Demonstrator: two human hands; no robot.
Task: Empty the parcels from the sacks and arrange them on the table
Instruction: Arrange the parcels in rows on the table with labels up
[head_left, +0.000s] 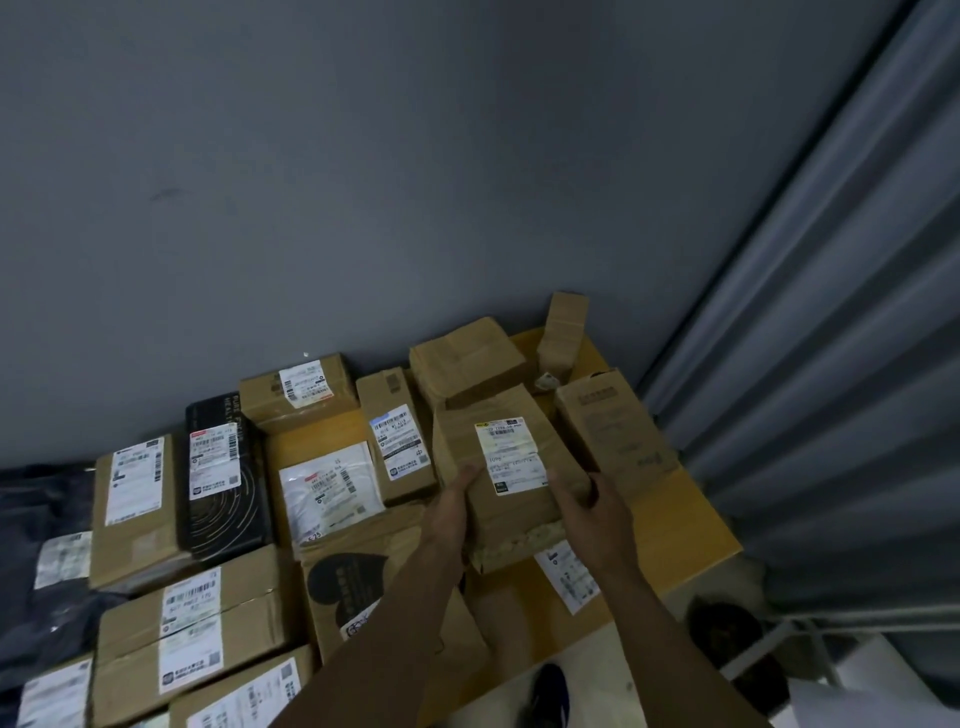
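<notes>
A brown cardboard parcel (498, 467) with a white shipping label is held between both hands over the right part of the wooden table (691, 540). My left hand (451, 512) grips its left side with the thumb on top. My right hand (592, 506) grips its right side, fingers curled round the edge. Several other labelled parcels lie in rows to the left, among them a black box (223, 483) and a heart-printed box (348, 587). No sack can be made out for certain.
A tall brown box (613, 431) stands just right of the held parcel, with more boxes (467, 358) stacked behind. Dark plastic mailers (41, 561) lie at the far left. A grey wall lies behind and a corrugated shutter (831, 364) on the right. A shoe (550, 691) shows below.
</notes>
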